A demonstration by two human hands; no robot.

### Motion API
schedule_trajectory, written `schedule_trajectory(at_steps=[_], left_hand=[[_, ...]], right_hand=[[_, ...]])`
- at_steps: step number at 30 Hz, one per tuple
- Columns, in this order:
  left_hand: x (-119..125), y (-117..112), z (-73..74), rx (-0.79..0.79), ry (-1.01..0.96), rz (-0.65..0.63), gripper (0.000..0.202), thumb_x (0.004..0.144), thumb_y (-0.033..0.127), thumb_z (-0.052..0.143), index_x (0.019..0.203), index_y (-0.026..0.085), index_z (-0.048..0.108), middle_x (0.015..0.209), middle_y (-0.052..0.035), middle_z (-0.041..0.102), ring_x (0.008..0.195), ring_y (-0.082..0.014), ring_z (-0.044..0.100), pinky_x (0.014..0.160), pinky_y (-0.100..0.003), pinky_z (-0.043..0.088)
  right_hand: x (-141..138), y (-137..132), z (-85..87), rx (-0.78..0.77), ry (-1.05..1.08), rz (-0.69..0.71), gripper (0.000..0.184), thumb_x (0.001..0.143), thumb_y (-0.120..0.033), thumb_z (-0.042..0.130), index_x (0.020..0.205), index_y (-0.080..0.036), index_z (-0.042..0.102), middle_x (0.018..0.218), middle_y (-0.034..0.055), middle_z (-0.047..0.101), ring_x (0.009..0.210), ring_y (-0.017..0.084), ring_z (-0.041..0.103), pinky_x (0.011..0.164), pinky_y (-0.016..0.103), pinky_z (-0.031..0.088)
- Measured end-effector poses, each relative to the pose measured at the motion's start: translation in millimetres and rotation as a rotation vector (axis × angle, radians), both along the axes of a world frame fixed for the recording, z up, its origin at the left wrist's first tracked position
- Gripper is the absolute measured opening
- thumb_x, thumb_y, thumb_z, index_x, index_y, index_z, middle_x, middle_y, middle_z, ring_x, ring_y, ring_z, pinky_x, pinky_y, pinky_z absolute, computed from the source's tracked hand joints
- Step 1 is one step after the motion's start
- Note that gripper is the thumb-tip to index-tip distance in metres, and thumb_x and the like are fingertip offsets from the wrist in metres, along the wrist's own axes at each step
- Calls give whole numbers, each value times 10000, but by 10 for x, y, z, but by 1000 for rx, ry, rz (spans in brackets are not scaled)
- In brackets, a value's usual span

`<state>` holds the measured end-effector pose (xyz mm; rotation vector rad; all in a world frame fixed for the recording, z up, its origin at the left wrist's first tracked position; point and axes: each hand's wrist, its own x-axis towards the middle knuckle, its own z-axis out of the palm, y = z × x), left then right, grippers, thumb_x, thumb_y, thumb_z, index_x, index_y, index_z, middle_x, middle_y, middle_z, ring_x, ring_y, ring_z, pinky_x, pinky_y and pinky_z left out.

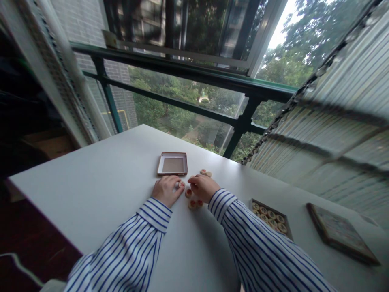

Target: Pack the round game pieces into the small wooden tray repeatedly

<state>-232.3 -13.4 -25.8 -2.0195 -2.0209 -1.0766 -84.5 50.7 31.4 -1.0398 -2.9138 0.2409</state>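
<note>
Round wooden Chinese chess pieces (192,204) with red characters lie loose on the white table between and below my hands. My left hand (166,190) is closed with its thumb and fingers around a red-marked Chinese chess piece (181,184). My right hand (204,187) is closed in a pinch, with a pale Chinese chess piece (191,177) partly showing at its fingertips. Two more pieces (203,172) lie just beyond the right hand. Behind my left hand sits a shallow open box (159,164) with a brown rim and a bare inside.
At right, partly behind my right sleeve, a tray (287,221) holds rows of dark-marked pieces. A flat, dark-edged box or lid (342,233) lies farther right on the white table (100,182). A green railing (188,106) and window stand beyond; a curtain (343,134) hangs at right.
</note>
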Motion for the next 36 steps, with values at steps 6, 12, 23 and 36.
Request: schedule_trajectory(at_steps=[6,12,23,36], left_hand=[[21,14,32,140,-29,-31,171,717,292,544,828,180,609,853,-45,657,834,-202,571,771,-332,440],[72,-14,108,221,-49,-71,162,733,305,533,806,185,613,822,-35,661,794,-187,579,753,-324,442],[130,-55,136,253,-40,-65,196,736,335,532,817,178,617,831,-48,663,809,-193,585,763,-328,433],[208,-105,146,296,-51,-136,200,723,321,564,859,184,617,805,-44,665,772,-180,591,737,-316,442]], right_hand=[[27,12,14,-86,116,-16,322,787,-187,386,1012,-188,616,940,65,653,858,152,569,733,229,382],[42,9,40,-223,312,-53,298,791,-252,417,970,-166,640,815,56,669,733,127,581,677,209,406],[71,-11,54,-579,539,-99,262,772,-226,455,895,-102,650,705,51,637,607,102,549,569,208,427],[190,-70,114,-755,674,-124,239,729,-252,528,843,-89,660,678,47,627,530,74,519,521,194,432]])
